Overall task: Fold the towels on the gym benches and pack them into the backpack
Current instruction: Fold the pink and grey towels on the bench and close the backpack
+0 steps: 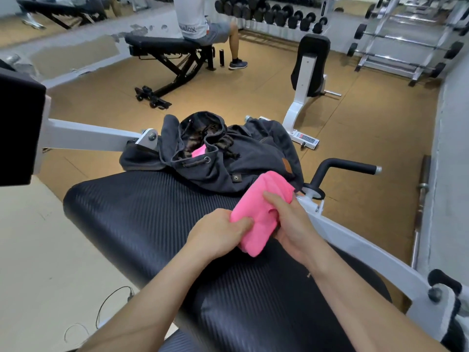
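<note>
The left hand (218,232) and right hand (291,224) are close together, both clamped on a folded pink towel (261,212) held just above the bench pad (139,219). The left thumb presses into the towel's near-left edge; the rest of that hand's fingers curl out of sight beneath the cloth. One digit of the right hand lies along the top of the towel, and its other fingers are hidden under the fold, so how far they wrap cannot be made out. The towel's far end rises toward the backpack (241,168) and overlaps its near side; whether the two touch is not clear.

The dark backpack lies slumped at the far end of the ribbed black pad, its drawstring mouth gaping open. Inside, a second pink cloth (199,151) shows only as a small patch, the rest swallowed by the dark lining. A white frame arm (88,135) runs off to the left behind the bag, and a black handle (347,166) sticks out to the right.

Farther off, a seated person (195,21) on another bench (162,44) is cut off above the torso by the frame edge. A dumbbell rack (274,11) and a barbell rack (406,34) are likewise cropped at the top. A thin cable (111,303) loops on the pale floor at lower left.
</note>
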